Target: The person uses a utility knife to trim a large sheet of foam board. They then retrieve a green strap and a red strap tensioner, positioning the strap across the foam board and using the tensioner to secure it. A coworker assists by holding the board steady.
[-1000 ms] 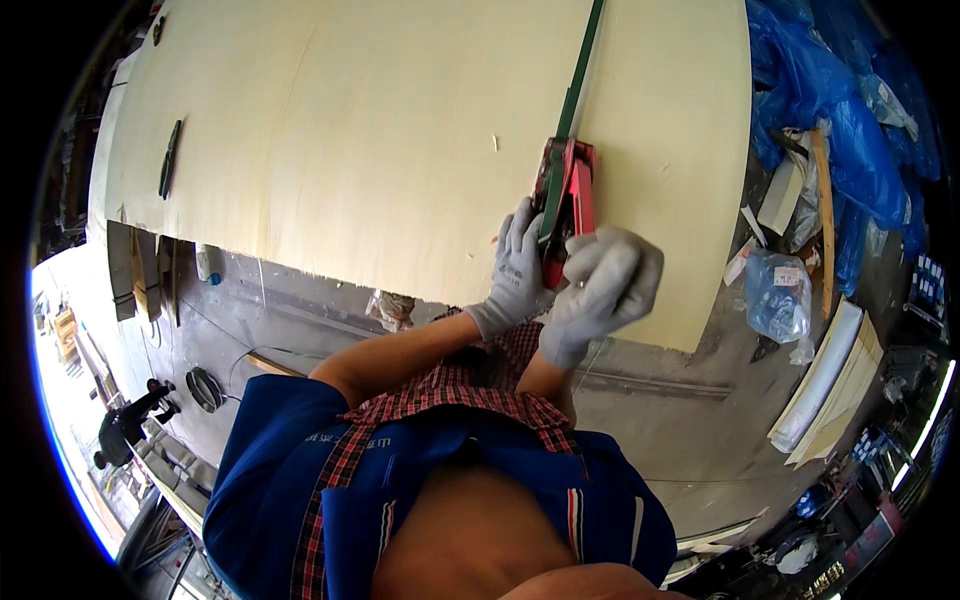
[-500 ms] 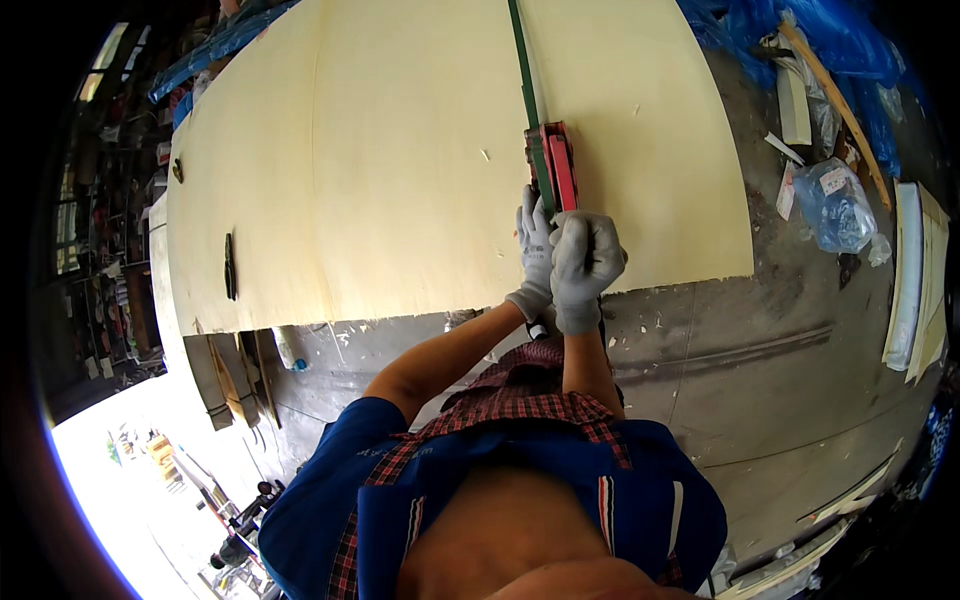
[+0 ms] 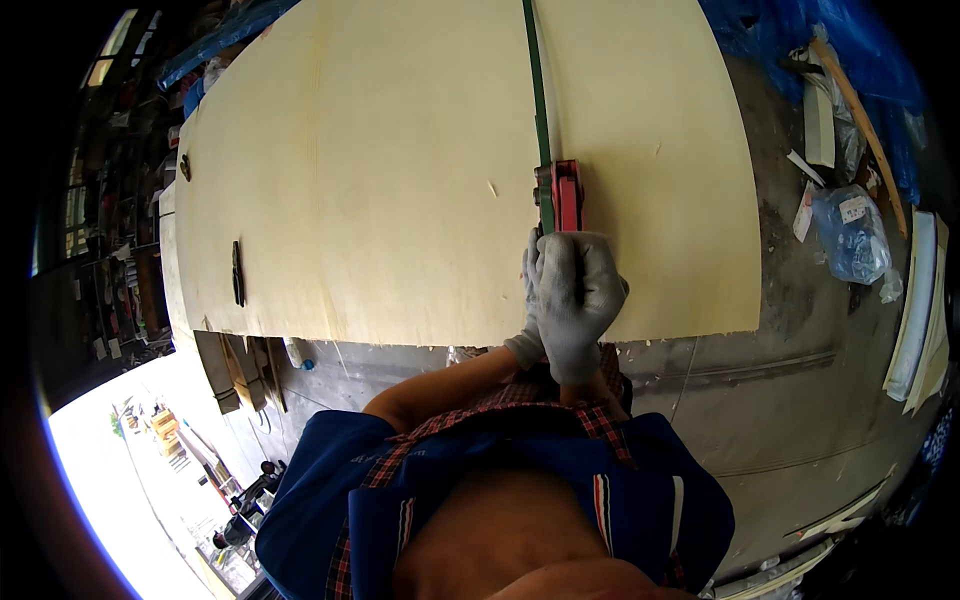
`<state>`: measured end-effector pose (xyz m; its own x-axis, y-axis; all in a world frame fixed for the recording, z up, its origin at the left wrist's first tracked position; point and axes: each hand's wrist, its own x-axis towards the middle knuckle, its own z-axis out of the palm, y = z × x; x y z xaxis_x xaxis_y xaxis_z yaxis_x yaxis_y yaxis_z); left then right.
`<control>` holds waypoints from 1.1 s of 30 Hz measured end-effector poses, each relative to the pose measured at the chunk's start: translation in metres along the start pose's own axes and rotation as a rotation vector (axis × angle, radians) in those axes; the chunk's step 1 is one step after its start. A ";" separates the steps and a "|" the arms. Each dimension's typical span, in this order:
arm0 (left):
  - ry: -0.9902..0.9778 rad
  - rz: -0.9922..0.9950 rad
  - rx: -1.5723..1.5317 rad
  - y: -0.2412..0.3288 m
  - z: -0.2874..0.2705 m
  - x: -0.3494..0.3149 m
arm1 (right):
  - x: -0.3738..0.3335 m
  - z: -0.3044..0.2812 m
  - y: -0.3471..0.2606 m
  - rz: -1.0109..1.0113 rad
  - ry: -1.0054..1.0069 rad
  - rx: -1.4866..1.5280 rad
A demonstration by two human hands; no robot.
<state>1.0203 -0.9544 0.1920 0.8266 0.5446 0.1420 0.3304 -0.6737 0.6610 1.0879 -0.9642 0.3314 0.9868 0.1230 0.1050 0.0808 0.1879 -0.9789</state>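
Note:
A green strap [image 3: 534,80] runs down a large pale wooden sheet [image 3: 420,180] into a red-and-dark hand strapping tool [image 3: 567,195]. My right hand [image 3: 580,295], in a grey glove, is closed in a fist at the near end of the tool's red handle and appears to hold it. My left hand [image 3: 528,340], also gloved in grey, lies just left of and partly beneath the right one. Its fingertips reach up beside the tool's near end, but most of its fingers are hidden, so its grip does not show.
A black slim tool [image 3: 237,273] and a small dark item [image 3: 185,167] lie on the sheet's left side. On the floor at right are a clear plastic bag [image 3: 852,235], a wooden strip [image 3: 860,130] and blue sheeting [image 3: 870,60]. Crowded shelves [image 3: 100,240] stand at left.
The whole view has shifted, so the sheet and tool sit lower in it. Relative to the tool, my right hand has moved slightly left and now covers more of my left hand.

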 end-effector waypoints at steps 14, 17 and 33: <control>-0.441 -0.149 -0.826 -0.031 -0.083 0.022 | 0.019 -0.047 -0.010 0.335 -0.541 0.085; -0.163 -0.269 -0.831 -0.045 -0.101 0.055 | 0.035 -0.052 0.007 0.282 -0.423 0.113; -0.199 -0.230 0.418 -0.040 -0.020 0.214 | 0.106 -0.036 0.140 -0.218 -0.247 -0.642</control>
<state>1.1746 -0.8007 0.2103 0.7683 0.6241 -0.1419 0.6340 -0.7119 0.3019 1.2089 -0.9598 0.1988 0.8845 0.3792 0.2718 0.4134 -0.3669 -0.8334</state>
